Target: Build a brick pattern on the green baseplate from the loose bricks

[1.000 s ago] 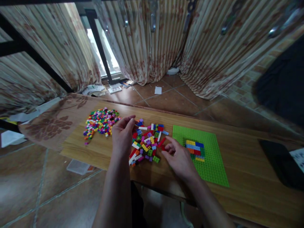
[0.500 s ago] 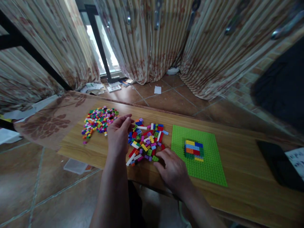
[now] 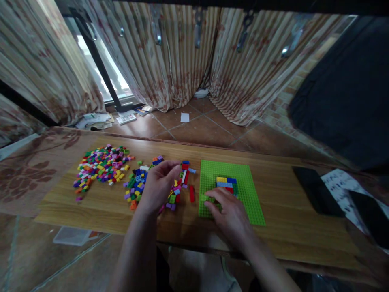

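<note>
Your left hand (image 3: 159,186) hangs over loose bricks (image 3: 138,188), thumb and fingertips nearly together; your right hand (image 3: 229,211), loosely curled, thumb apart, covers part of the green baseplate (image 3: 209,172). Whether either holds anything, I cannot tell. The joined bricks (image 3: 225,184) occupy only part of the plate; two piles lie unjoined on the worktop (image 3: 279,239).

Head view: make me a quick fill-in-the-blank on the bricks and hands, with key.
1. The baseplate under the right hand is ____ in colour.
2. The long brick lying apart on the table, just beside the baseplate's edge, is ____.
3. From the wearer's viewpoint, the pile of small bricks lies to the ____ of the left hand.
4. In the brick build, the far row shows yellow and ____.

Missing words: green; red; left; blue.
</note>
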`<state>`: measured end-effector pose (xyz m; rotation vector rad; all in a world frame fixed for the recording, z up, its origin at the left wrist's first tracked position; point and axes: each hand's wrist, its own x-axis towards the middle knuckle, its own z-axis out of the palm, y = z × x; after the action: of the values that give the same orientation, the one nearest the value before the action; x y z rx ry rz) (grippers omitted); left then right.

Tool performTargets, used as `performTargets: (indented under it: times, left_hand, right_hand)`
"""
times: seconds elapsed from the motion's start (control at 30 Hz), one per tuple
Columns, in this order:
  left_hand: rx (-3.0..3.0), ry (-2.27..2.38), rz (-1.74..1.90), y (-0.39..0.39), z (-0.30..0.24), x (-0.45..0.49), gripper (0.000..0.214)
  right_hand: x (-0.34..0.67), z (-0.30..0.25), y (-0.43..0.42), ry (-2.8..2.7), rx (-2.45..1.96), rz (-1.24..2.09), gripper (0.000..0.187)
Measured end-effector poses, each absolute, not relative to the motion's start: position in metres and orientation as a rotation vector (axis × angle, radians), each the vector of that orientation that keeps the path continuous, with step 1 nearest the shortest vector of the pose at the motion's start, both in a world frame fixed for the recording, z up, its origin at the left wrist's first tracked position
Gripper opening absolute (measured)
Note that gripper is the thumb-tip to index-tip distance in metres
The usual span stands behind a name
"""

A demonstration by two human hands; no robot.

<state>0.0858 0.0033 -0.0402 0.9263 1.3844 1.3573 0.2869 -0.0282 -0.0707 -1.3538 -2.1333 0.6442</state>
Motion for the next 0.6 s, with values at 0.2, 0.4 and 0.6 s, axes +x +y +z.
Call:
performTargets:
  times: [0.2,0.4,0.6]
  left_hand:
    - [1.244,1.288,1.060,0.001,-0.057,0.132,0.021]
    - [1.439,1.358,0.899,-0.001,-0.074,0.151,0.018]
    - [1.498,1.393,0.793,-0.001,-0.079,0.160,0.014]
  right_hand:
    - [0.328,-0.073,-0.020,-2.057,-1.412,0.533,0.009]
    - [0.339,-0.079,-0.016,-2.118,-1.422,0.498,0.009]
    - [0.339,-0.080,-0.014,-2.139,-1.445,0.484,0.010]
